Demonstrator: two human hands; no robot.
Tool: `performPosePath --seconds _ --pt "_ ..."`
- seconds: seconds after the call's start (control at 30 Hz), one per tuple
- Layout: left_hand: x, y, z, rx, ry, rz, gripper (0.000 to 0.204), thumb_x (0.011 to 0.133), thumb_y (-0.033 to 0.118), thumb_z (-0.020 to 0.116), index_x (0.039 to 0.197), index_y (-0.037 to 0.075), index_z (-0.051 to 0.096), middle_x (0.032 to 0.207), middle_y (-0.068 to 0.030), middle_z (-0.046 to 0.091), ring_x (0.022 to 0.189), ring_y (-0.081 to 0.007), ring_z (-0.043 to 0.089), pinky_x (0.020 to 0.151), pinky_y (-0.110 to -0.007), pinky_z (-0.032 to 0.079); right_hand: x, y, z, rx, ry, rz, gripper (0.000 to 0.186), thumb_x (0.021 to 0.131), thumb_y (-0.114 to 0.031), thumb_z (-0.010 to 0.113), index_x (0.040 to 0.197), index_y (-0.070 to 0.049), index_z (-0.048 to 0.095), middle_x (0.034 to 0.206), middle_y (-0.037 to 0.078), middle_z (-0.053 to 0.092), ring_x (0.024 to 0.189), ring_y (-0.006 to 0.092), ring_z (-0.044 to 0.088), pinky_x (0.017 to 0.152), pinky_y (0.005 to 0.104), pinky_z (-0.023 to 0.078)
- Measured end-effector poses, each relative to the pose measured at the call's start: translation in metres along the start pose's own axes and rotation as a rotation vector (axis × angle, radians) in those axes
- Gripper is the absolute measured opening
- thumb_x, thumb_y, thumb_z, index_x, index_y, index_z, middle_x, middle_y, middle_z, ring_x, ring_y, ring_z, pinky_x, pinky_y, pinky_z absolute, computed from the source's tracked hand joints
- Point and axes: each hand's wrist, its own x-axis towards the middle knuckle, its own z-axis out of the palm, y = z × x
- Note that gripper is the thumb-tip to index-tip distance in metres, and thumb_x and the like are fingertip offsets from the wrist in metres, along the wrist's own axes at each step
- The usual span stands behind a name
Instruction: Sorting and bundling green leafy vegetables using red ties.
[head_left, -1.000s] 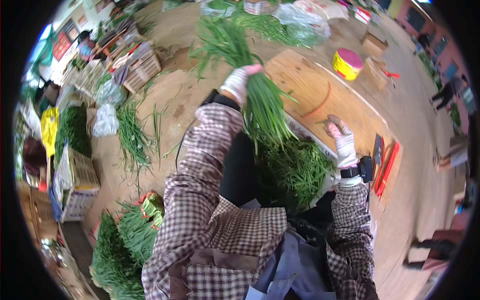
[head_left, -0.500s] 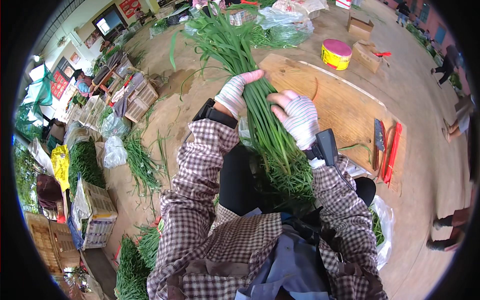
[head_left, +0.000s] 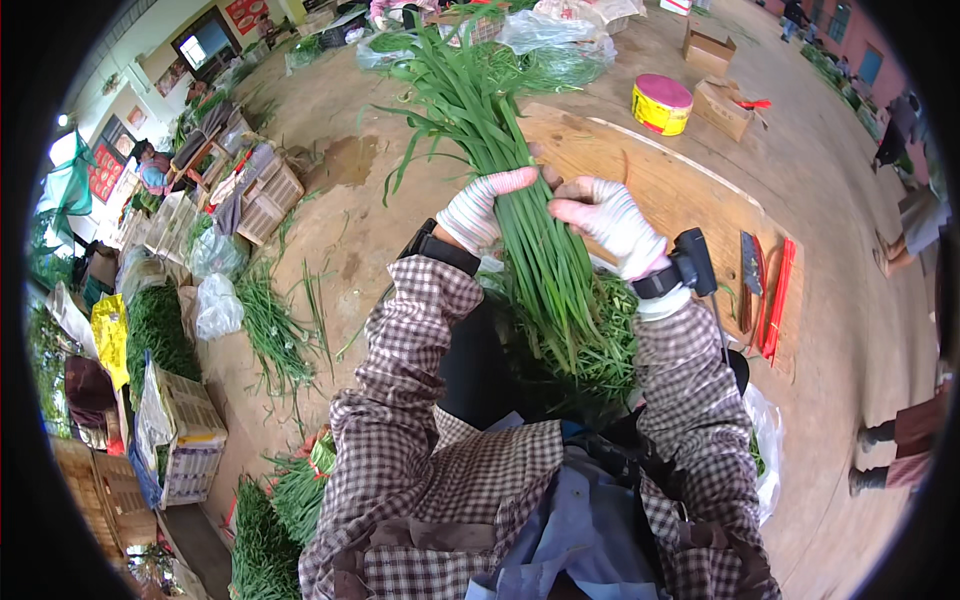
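Note:
A thick bunch of long-leaved greens [head_left: 535, 240] slants before me, its leafy ends pointing away and its pale cut ends toward my lap. My left hand [head_left: 480, 208], in a striped fingerless glove, is wrapped round its middle, thumb across the front. My right hand [head_left: 612, 222], gloved alike, is at the bunch's right edge with thumb and bent forefinger together; whatever is in that pinch is too small to make out. Under the bunch lies a heap of loose green cuttings [head_left: 610, 350], partly hidden by it.
A wooden board [head_left: 690, 220] beyond my right hand carries a knife [head_left: 752, 265] and red ties [head_left: 780, 300]. Past it stand a yellow tub [head_left: 661, 105] and cardboard boxes [head_left: 722, 105]. Greens [head_left: 270, 330] and crates [head_left: 190, 430] are on the left. Other people are farther off.
My right hand has come off the bunch's lower front to its right edge, thumb and forefinger now together. The left hand keeps its grip, and the bunch's top has swung slightly right.

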Motion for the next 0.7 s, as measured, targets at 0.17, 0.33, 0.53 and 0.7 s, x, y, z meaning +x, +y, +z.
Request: performPosePath --seconds 0.17,0.33,0.53,0.7 --pt "-0.002 0.002 -0.005 -0.082 -0.042 -0.002 0.043 0.076 0.010 0.070 0.113 0.007 0.050 0.096 -0.0116 0.061 0.091 -0.0281 0.061 0.082 -0.043 0.051 -0.003 0.007 -0.011 0.163 0.023 0.015 0.020 0.082 -0.019 0.068 0.095 -0.004 0.066 0.080 -0.002 0.063 0.060 0.0048 0.050 0.057 0.0186 0.041" --pt "-0.002 -0.003 -0.009 -0.053 -0.034 -0.008 0.046 0.072 0.012 0.073 0.111 0.007 0.051 0.091 -0.0083 0.059 0.088 -0.0277 0.060 0.086 -0.051 0.048 -0.002 -0.015 -0.017 0.108 0.228 -0.167 0.022 0.084 -0.025 0.066 0.093 -0.005 0.064 0.077 -0.003 0.060 0.058 0.0048 0.048 0.053 0.0197 0.038" --pt "-0.005 -0.001 -0.013 -0.073 0.036 -0.005 0.043 0.071 0.012 0.073 0.109 0.007 0.054 0.090 -0.0082 0.059 0.087 -0.0276 0.060 0.085 -0.053 0.048 -0.035 -0.051 -0.024 -0.185 0.093 -0.474 0.022 0.083 -0.025 0.065 0.097 -0.007 0.064 0.083 0.001 0.062 0.072 0.0113 0.056 0.063 0.0245 0.045" --pt "0.002 0.001 -0.015 -0.078 0.011 -0.070 0.038 0.076 0.010 0.069 0.111 0.004 0.054 0.096 -0.0116 0.062 0.089 -0.0254 0.061 0.081 -0.039 0.051 -0.023 -0.021 0.010 -1.473 0.018 -0.526 0.015 0.081 -0.021 0.056 0.092 -0.012 0.060 0.080 0.006 0.059 0.073 0.0283 0.061 0.064 0.0409 0.048"
